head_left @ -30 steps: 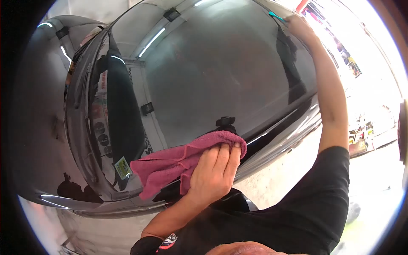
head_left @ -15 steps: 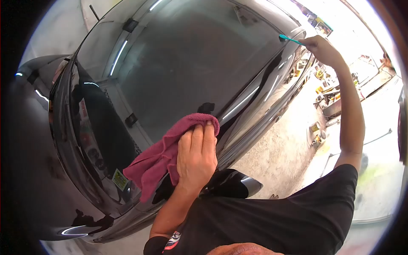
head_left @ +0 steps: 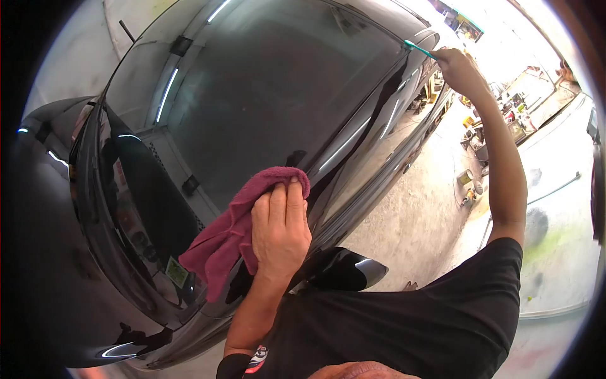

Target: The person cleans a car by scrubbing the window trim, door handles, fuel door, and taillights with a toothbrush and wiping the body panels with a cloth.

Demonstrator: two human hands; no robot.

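Thin teal brush (head_left: 421, 50) at the far edge of the car roof (head_left: 284, 95), its long axis running out leftward from the right hand (head_left: 464, 72).

The brush head points away from the fist, tipped slightly forward, at the roof's edge; whether its bristles touch cannot be told. The right hand is nearest, fingers closed around the handle's end, arm stretched out. The left hand (head_left: 281, 227) is well apart, nearer the body, fingers together and pressing a folded maroon cloth (head_left: 230, 234) against the dark car, above the side mirror (head_left: 344, 268).
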